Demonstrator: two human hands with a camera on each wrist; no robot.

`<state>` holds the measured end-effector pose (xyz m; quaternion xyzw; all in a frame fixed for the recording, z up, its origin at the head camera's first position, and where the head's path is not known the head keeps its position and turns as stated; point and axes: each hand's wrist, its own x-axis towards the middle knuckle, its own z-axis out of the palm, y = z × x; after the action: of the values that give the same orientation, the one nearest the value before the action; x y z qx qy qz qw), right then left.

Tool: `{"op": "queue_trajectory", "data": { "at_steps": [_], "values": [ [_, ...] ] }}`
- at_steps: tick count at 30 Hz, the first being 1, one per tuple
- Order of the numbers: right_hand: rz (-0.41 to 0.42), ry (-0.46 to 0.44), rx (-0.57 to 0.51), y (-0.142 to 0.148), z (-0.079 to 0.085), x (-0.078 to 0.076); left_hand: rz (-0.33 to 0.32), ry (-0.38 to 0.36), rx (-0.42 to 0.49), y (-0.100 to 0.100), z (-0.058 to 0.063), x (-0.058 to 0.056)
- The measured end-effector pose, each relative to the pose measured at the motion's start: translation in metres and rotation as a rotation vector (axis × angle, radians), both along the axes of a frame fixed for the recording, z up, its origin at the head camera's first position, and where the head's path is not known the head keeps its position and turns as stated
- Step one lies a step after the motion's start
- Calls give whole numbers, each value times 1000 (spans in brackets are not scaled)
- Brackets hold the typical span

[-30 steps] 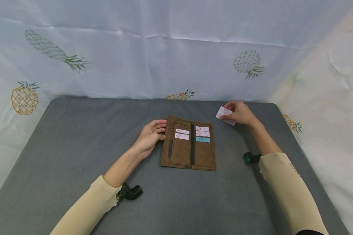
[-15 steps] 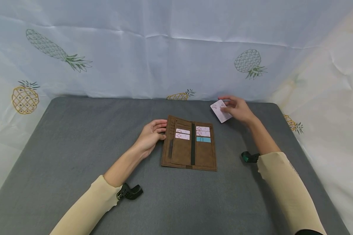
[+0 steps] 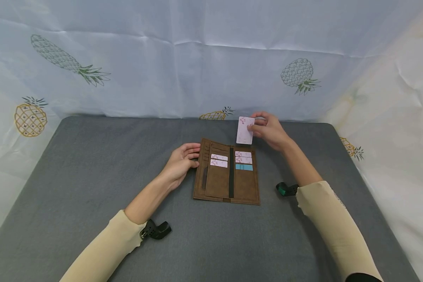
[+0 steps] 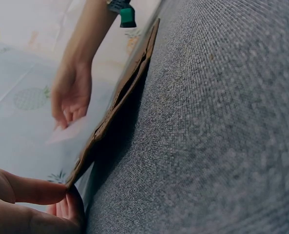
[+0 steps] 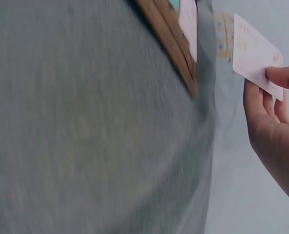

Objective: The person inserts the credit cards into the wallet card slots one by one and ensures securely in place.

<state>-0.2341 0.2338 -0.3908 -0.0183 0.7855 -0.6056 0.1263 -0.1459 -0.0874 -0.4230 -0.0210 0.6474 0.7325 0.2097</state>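
Note:
A brown wallet (image 3: 216, 184) lies spread out on the grey table, its left side lifted a little. My left hand (image 3: 178, 164) pinches that left edge between thumb and fingers, as the left wrist view also shows. Pink flowered cards (image 3: 218, 163) sit in slots on both halves, and a blue card (image 3: 244, 167) is in a slot on the right half. Just beyond the wallet's top right edge, my right hand (image 3: 270, 132) pinches a loose pink card (image 3: 244, 131) by its right side. In the right wrist view this card (image 5: 254, 51) is held above the table, apart from the wallet.
The grey cloth-covered table (image 3: 91, 176) extends around the wallet on all sides. A white curtain (image 3: 144, 78) printed with pineapples hangs right behind its back edge and along the sides. A black wrist camera (image 3: 156, 230) juts from the left sleeve.
My right hand has carried the pink card leftward to just behind the wallet's right half, turning it from slanted to nearly upright in view. The left hand and wallet have stayed put.

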Motion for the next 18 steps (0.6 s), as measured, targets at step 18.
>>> {"op": "queue_trajectory", "data": {
  "at_steps": [18],
  "values": [
    [103, -81, -95, -52, -15, 6, 10, 0, 0, 1, 0, 0]
  ]
}}
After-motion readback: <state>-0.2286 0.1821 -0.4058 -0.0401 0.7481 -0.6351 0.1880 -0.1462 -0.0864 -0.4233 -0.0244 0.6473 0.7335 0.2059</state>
